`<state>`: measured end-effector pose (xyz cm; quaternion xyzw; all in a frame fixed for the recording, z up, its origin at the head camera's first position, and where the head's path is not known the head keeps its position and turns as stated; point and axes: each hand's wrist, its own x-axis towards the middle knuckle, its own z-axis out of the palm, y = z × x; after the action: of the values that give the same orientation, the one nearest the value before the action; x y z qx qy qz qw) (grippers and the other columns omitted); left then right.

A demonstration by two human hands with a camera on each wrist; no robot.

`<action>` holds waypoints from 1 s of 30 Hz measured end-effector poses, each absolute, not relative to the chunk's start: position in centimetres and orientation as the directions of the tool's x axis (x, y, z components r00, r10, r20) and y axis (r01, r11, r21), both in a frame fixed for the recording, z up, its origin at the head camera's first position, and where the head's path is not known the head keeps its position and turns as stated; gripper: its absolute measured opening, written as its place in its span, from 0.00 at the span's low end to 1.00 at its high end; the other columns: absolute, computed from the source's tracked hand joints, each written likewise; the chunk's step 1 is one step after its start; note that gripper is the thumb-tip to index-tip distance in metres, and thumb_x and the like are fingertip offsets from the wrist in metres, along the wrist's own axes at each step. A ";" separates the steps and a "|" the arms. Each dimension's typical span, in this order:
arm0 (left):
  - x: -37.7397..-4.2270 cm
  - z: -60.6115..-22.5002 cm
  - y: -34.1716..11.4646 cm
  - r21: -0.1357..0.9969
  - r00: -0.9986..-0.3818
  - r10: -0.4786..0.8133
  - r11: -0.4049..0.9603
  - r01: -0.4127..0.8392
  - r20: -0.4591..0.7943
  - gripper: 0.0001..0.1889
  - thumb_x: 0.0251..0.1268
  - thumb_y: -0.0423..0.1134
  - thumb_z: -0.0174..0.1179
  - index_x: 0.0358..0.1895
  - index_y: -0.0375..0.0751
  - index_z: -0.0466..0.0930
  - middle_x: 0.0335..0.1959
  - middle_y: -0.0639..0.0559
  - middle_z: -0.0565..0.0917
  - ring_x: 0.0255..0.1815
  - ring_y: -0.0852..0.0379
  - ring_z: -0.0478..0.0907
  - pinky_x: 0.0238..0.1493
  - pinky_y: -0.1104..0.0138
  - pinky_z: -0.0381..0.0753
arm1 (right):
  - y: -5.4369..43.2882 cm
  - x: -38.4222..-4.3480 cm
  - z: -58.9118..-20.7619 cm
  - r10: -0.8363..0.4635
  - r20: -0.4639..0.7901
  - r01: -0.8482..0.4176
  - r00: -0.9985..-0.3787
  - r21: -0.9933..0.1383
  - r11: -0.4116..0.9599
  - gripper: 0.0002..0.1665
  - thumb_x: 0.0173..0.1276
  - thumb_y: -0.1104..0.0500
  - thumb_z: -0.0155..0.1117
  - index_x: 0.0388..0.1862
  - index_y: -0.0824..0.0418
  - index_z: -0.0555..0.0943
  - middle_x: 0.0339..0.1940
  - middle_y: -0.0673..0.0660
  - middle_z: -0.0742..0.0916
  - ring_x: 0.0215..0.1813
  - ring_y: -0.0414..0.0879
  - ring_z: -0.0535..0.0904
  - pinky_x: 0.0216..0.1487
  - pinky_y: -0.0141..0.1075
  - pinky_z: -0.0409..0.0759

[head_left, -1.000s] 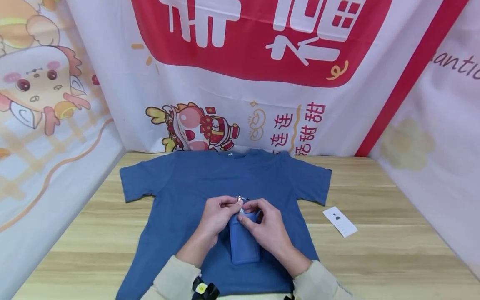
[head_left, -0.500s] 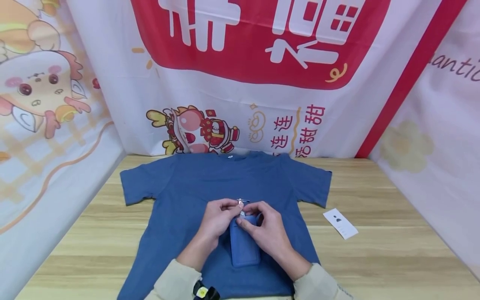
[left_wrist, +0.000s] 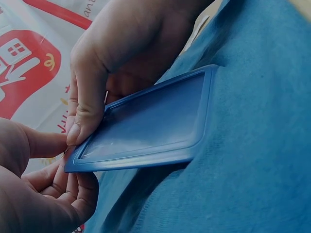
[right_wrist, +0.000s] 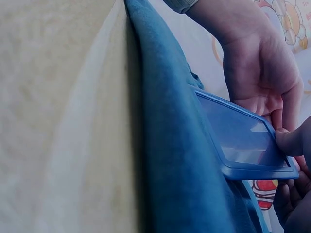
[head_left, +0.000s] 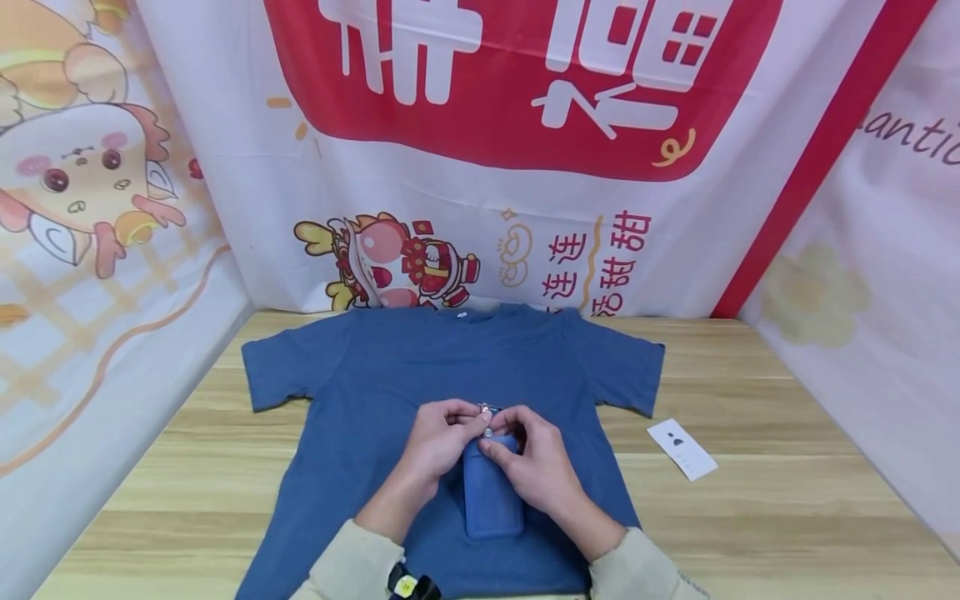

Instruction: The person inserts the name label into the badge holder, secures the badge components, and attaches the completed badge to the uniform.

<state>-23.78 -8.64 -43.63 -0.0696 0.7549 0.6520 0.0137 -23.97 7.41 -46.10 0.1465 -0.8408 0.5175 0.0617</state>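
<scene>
A blue badge holder with a clear window lies over the front of a blue T-shirt. At its top end a small silver metal clip shows between the fingers. My left hand pinches the clip from the left. My right hand grips the top of the holder, its thumb pressed on the face near the edge. In the left wrist view the holder's top end is raised from the shirt, while its bottom end meets the fabric. Fingers hide part of the clip.
A white card with a small dark figure printed on it lies on the wooden table, right of the shirt. Printed white cloths hang at the back and both sides, close behind the collar.
Both hands, clip and holder shift very slightly down and right in the head view. The grip of each hand stays the same, and the shirt and card keep their places.
</scene>
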 end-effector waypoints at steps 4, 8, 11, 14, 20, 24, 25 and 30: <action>-23.7 -43.6 -8.6 0.983 -0.991 -0.077 0.140 -0.120 -0.110 0.12 0.75 0.40 0.69 0.49 0.32 0.89 0.41 0.46 0.91 0.39 0.59 0.85 0.42 0.68 0.86 | 7.5 -24.0 -46.1 -0.192 0.252 -0.311 -0.948 -0.858 0.408 0.11 0.69 0.60 0.79 0.45 0.53 0.85 0.40 0.49 0.88 0.41 0.42 0.80 0.43 0.32 0.78; -23.7 -43.5 -8.4 0.983 -0.991 -0.064 0.134 -0.127 -0.120 0.12 0.76 0.40 0.69 0.49 0.32 0.89 0.42 0.45 0.90 0.40 0.58 0.85 0.43 0.68 0.86 | 7.7 -24.0 -46.1 -0.185 0.252 -0.308 -0.950 -0.859 0.408 0.10 0.70 0.60 0.78 0.45 0.53 0.85 0.40 0.50 0.88 0.42 0.43 0.81 0.45 0.33 0.79; -23.7 -43.5 -8.4 0.983 -0.990 -0.065 0.128 -0.130 -0.123 0.12 0.76 0.40 0.69 0.50 0.32 0.88 0.43 0.45 0.90 0.40 0.58 0.85 0.44 0.68 0.86 | 7.7 -24.0 -46.1 -0.180 0.253 -0.306 -0.951 -0.861 0.406 0.10 0.70 0.60 0.78 0.45 0.54 0.85 0.40 0.50 0.88 0.42 0.43 0.81 0.44 0.33 0.79; -23.7 -43.5 -8.5 0.982 -0.989 -0.074 0.129 -0.138 -0.130 0.12 0.76 0.40 0.69 0.50 0.32 0.88 0.43 0.45 0.90 0.40 0.58 0.85 0.44 0.68 0.87 | 7.5 -24.1 -46.2 -0.182 0.252 -0.305 -0.951 -0.864 0.400 0.10 0.70 0.60 0.79 0.45 0.54 0.85 0.41 0.50 0.88 0.42 0.43 0.81 0.44 0.32 0.79; -23.7 -43.6 -8.6 0.982 -0.989 -0.074 0.128 -0.138 -0.129 0.12 0.76 0.40 0.69 0.50 0.32 0.88 0.42 0.46 0.90 0.40 0.58 0.85 0.44 0.68 0.86 | 7.4 -24.1 -46.2 -0.184 0.257 -0.312 -0.949 -0.861 0.403 0.10 0.70 0.61 0.78 0.44 0.54 0.85 0.40 0.50 0.88 0.43 0.43 0.81 0.46 0.33 0.79; -23.8 -43.9 -8.6 0.984 -0.990 -0.070 0.123 -0.131 -0.123 0.12 0.76 0.40 0.69 0.49 0.32 0.88 0.42 0.45 0.90 0.40 0.58 0.85 0.44 0.68 0.87 | 7.5 -24.1 -46.2 -0.186 0.266 -0.320 -0.946 -0.858 0.402 0.10 0.70 0.62 0.78 0.44 0.54 0.85 0.39 0.50 0.88 0.44 0.43 0.82 0.48 0.33 0.79; -23.8 -43.9 -8.6 0.984 -0.990 -0.070 0.121 -0.129 -0.121 0.12 0.76 0.40 0.69 0.49 0.32 0.88 0.42 0.45 0.91 0.40 0.59 0.85 0.44 0.68 0.86 | 7.5 -24.1 -46.1 -0.186 0.266 -0.320 -0.946 -0.858 0.401 0.10 0.70 0.62 0.78 0.44 0.54 0.85 0.39 0.50 0.88 0.44 0.43 0.82 0.48 0.33 0.79; -23.9 -44.1 -8.6 0.987 -0.992 -0.070 0.114 -0.114 -0.107 0.12 0.76 0.40 0.69 0.49 0.31 0.88 0.41 0.46 0.91 0.39 0.60 0.84 0.43 0.69 0.86 | 7.5 -24.1 -46.2 -0.183 0.273 -0.325 -0.944 -0.858 0.398 0.09 0.70 0.61 0.78 0.44 0.54 0.85 0.39 0.50 0.88 0.44 0.44 0.82 0.48 0.33 0.80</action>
<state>-23.85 -8.57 -44.13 -0.0617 0.7463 0.6625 0.0168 -24.07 7.50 -46.19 0.1526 -0.8332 0.5271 0.0673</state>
